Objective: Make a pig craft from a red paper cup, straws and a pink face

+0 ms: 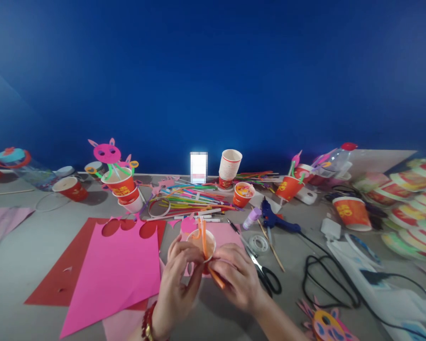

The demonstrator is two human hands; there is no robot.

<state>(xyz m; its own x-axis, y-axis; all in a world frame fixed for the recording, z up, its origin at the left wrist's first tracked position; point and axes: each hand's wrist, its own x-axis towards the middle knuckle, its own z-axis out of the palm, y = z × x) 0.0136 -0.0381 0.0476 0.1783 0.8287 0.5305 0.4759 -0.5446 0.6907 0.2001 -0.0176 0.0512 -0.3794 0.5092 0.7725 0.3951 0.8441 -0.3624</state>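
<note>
A paper cup with a white rim stands in front of me, tilted so its inside shows. Orange pipe cleaners rise inside it, and one orange length bends over the near rim and hangs outside. My left hand is closed at the cup's near left rim, fingertips pinched on the edge. My right hand pinches the orange pipe cleaner at the right rim. The fingers hide most of the cup's outer wall. A pink round cutout lies just behind the cup.
Pink paper over red paper lies left. Scissors, clear tape and a blue glue gun with a looping cord are right. Several pipe cleaners, stacked cups and a pink figure in a cup stand behind.
</note>
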